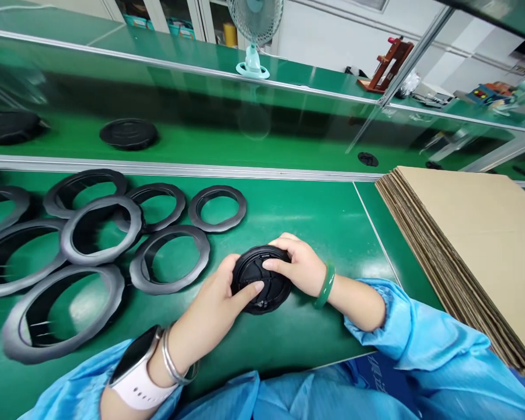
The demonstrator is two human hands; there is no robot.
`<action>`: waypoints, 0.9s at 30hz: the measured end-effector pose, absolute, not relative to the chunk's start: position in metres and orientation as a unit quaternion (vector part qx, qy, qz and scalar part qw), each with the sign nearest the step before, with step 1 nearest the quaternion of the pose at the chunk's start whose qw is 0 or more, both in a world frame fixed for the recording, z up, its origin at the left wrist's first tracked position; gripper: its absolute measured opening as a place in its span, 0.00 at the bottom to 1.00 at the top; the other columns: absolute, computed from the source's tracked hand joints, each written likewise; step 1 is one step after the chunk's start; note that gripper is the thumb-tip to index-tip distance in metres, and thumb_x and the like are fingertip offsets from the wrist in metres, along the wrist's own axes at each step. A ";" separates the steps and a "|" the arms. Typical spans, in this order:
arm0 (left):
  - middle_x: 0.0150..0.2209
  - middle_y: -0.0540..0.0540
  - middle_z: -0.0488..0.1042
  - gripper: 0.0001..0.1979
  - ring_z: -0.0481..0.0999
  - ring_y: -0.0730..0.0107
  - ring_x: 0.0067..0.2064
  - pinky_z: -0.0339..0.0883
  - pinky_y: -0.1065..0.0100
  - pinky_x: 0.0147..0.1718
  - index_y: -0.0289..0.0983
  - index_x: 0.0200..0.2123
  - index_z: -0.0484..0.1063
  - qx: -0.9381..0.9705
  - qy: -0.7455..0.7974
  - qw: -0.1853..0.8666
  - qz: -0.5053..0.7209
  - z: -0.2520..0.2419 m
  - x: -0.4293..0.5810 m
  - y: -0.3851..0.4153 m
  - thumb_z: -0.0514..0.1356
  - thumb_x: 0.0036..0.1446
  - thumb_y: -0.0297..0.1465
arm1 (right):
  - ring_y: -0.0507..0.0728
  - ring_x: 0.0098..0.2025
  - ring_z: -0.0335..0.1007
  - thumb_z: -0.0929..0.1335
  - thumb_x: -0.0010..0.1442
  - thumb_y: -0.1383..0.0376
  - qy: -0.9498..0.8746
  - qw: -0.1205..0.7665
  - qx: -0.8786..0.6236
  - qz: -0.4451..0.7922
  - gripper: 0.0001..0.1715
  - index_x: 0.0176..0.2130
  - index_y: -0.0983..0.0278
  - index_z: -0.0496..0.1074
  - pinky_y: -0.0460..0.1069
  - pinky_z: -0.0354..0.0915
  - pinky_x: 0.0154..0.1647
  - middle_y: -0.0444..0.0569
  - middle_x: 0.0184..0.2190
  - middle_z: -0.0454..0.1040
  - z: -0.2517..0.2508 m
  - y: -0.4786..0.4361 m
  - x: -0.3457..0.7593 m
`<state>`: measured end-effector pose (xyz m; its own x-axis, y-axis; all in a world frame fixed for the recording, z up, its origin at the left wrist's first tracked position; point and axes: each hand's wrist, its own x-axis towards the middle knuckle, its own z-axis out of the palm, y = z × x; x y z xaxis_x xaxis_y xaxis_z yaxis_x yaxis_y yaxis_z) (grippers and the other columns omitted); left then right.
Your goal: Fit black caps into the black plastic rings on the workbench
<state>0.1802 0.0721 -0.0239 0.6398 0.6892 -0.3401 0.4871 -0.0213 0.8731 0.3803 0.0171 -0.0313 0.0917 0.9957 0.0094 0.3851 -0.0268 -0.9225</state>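
Black disc [261,279] between hands, bench edge near.

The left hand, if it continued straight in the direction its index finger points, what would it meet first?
The left hand points up and right, and its fingertip already rests on the black round part. Just past that part lies the right hand, holding its far side.

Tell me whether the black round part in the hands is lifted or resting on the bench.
Cannot tell: black round part sits low over green bench, both hands gripping.

Head view, downward, near green bench [315,221]
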 end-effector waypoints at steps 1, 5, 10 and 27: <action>0.44 0.48 0.74 0.20 0.73 0.57 0.47 0.67 0.56 0.47 0.41 0.49 0.63 0.710 0.415 0.563 0.088 -0.023 0.180 0.072 0.60 0.58 0.45 | 0.54 0.39 0.66 0.76 0.57 0.72 -0.557 0.420 -0.612 0.372 0.08 0.38 0.64 0.77 0.49 0.62 0.44 0.43 0.33 0.67 -0.031 0.017 0.380; 0.44 0.48 0.73 0.20 0.73 0.58 0.47 0.67 0.57 0.46 0.41 0.49 0.62 0.706 0.411 0.569 0.091 -0.020 0.180 0.070 0.59 0.58 0.45 | 0.54 0.37 0.66 0.78 0.54 0.72 -0.548 0.438 -0.608 0.372 0.09 0.35 0.63 0.78 0.48 0.62 0.41 0.41 0.31 0.67 -0.033 0.018 0.377; 0.45 0.48 0.73 0.21 0.73 0.57 0.48 0.67 0.57 0.46 0.41 0.49 0.62 0.708 0.414 0.565 0.094 -0.021 0.180 0.070 0.59 0.58 0.45 | 0.54 0.36 0.66 0.78 0.53 0.73 -0.544 0.433 -0.629 0.347 0.09 0.33 0.64 0.77 0.48 0.62 0.39 0.41 0.30 0.68 -0.033 0.020 0.377; 0.49 0.42 0.75 0.21 0.74 0.57 0.51 0.69 0.55 0.50 0.39 0.51 0.64 0.728 0.392 0.542 0.148 -0.020 0.182 0.070 0.58 0.60 0.44 | 0.60 0.40 0.71 0.82 0.43 0.61 -0.513 0.400 -0.554 0.519 0.28 0.40 0.65 0.71 0.53 0.67 0.43 0.45 0.36 0.75 -0.038 0.025 0.391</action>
<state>0.1824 0.0703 -0.0196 0.6481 0.7322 -0.2093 0.4105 -0.1045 0.9058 0.3906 0.0249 -0.0382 -0.0649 0.9842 -0.1645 0.1542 -0.1530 -0.9761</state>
